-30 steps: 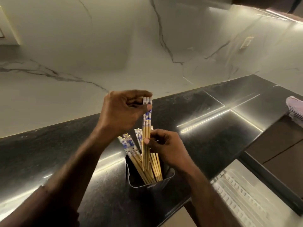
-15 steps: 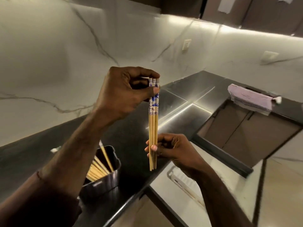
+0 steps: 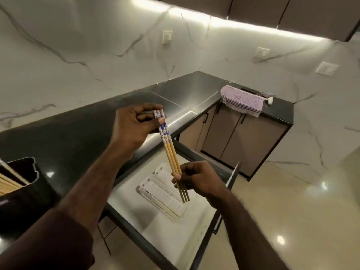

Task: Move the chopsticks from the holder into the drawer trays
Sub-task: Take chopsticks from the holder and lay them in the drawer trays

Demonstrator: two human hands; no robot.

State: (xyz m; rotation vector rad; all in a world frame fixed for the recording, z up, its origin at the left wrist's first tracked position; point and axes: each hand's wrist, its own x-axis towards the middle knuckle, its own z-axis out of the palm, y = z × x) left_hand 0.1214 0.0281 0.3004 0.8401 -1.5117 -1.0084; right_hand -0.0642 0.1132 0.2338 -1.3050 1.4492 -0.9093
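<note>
A bundle of three wooden chopsticks point(image 3: 171, 154) with blue-and-white patterned tops hangs tilted over the open drawer point(image 3: 202, 223). My left hand point(image 3: 134, 127) pinches the patterned tops. My right hand point(image 3: 196, 178) grips the bare wood near the thin tips. Beneath them, white ribbed trays point(image 3: 161, 193) lie on the drawer's pale floor. The dark metal holder point(image 3: 25, 178) stands on the black counter at the far left, with several more chopsticks point(image 3: 7, 184) leaning inside it.
The black counter point(image 3: 78, 129) runs along the marble wall and turns a corner at the back right, where a checked cloth point(image 3: 241, 100) hangs over its edge above beige cabinet doors point(image 3: 239, 139). The drawer's dark front point(image 3: 229, 184) juts out over a glossy tile floor.
My view has swung right, from the holder to the open drawer. Both hands carried the chopstick bundle away from the holder and over the trays, and the bundle now tilts.
</note>
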